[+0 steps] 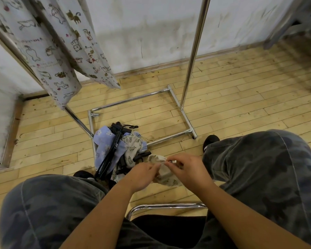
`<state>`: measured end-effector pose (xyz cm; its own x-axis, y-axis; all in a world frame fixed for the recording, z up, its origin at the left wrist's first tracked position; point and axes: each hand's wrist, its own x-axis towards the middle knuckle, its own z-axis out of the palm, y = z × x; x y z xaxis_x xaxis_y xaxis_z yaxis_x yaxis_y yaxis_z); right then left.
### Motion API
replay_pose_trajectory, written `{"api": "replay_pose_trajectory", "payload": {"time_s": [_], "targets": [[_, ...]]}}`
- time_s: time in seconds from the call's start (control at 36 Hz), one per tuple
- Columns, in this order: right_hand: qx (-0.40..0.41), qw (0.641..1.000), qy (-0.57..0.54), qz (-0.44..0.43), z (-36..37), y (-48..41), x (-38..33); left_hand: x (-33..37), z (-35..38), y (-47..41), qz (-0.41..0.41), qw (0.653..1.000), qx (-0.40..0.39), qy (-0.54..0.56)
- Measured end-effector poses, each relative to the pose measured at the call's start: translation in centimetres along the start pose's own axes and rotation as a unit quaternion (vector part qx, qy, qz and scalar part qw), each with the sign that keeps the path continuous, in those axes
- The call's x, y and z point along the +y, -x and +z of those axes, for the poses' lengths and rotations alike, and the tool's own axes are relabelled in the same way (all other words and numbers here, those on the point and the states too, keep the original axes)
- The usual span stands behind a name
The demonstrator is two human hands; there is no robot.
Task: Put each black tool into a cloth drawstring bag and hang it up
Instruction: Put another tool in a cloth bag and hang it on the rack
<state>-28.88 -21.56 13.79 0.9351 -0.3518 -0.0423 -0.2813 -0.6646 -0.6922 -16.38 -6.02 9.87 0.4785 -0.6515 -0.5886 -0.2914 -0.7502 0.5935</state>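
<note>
On the pale wooden plank floor [223, 97] stands a chrome tube garment rack [194, 51]. Two white cat-print cloth bags [48, 51] already hang from its left end, so part of the job looks done. At the base's near left corner lies a heap of blue flowered and beige leaf-print cloth bags [104, 144] with long black tools [113, 148] among them, unbagged. The left hand [142, 175] and right hand [185, 168], close together, pinch the mouth of a small beige leaf-print drawstring bag [164, 174]; whether it holds a tool I cannot tell.
</note>
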Motion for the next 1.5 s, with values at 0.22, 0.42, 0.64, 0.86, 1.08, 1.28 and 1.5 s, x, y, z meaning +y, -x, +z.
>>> {"api": "replay_pose_trajectory", "payload": {"time_s": [0.22,0.42,0.64,0.86,1.08,1.28,1.5], "targets": [[-0.090,0.993,0.079,-0.003,0.0,-0.3,0.1,-0.7,0.2,-0.2,-0.038,0.982,-0.033,-0.179],[-0.171,0.974,0.119,0.091,1.5,-0.3,1.0,-0.6,0.3,0.2,-0.022,0.989,-0.003,-0.147],[-0.149,0.972,0.094,0.153,2.0,-0.8,2.1,-1.1,0.8,0.0,0.017,0.989,0.013,-0.150],[-0.076,0.950,-0.007,0.303,3.2,-4.0,2.8,-1.4,-0.8,-0.4,0.052,0.989,0.042,-0.136],[-0.082,0.880,-0.236,0.405,7.0,-8.0,2.7,-6.3,-4.4,-3.6,-0.023,0.987,0.159,0.012],[-0.059,0.892,-0.220,0.391,9.0,-9.6,3.2,-11.8,-5.9,-7.8,-0.172,0.961,0.198,0.093],[-0.081,0.920,-0.204,0.326,9.0,-11.3,5.2,-19.7,-5.7,-15.0,-0.236,0.961,0.139,0.041]]}}
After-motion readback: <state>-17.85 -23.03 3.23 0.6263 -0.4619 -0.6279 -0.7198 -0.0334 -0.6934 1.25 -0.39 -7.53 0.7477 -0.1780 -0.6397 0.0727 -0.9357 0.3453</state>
